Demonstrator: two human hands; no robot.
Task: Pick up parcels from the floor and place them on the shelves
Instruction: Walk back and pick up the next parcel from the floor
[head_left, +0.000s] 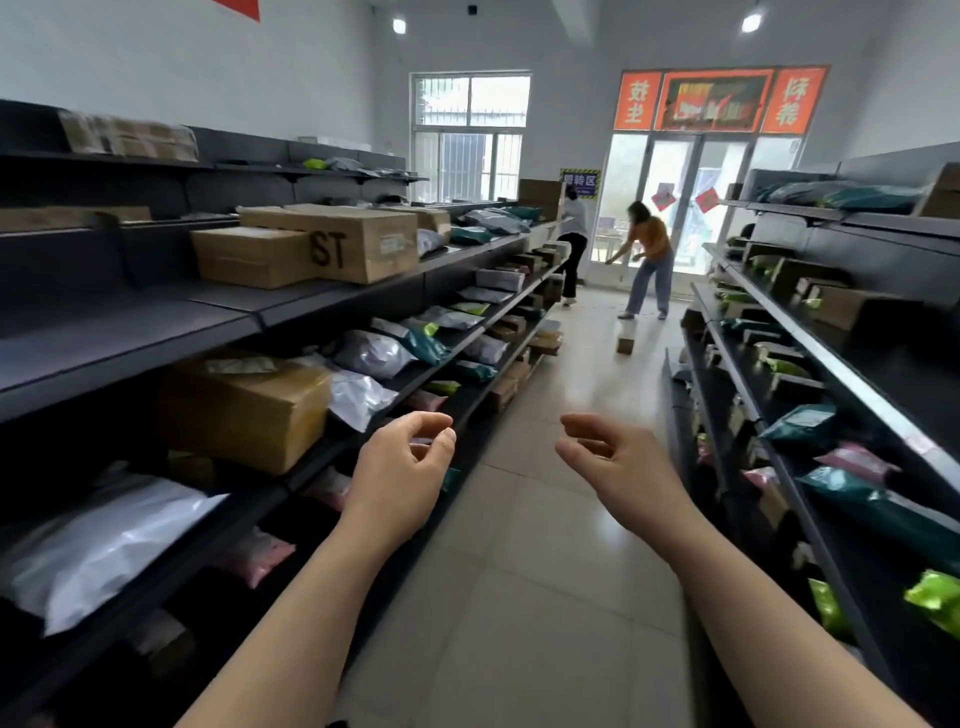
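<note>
The only parcel (626, 340) visible on the floor (545, 519) is a small brown box far down the aisle, off the far end of the right shelves (810, 364), with something pale on top of it. Both hands are well apart from it: the left hand (400, 467) and the right hand (618, 457) hang out in front over bare tiles, fingers loosely curled and gripping nothing. The left shelves (260, 322) hold cardboard boxes and plastic bags (374, 353) that crowd the front edges. A person in an orange top (649, 244) bends near the glass door (675, 197) just beyond the box. On the way there an arm could likely sweep an overhanging bag off a shelf edge, the pale thing might slide off when the box is lifted, and that person may step into the path
</note>
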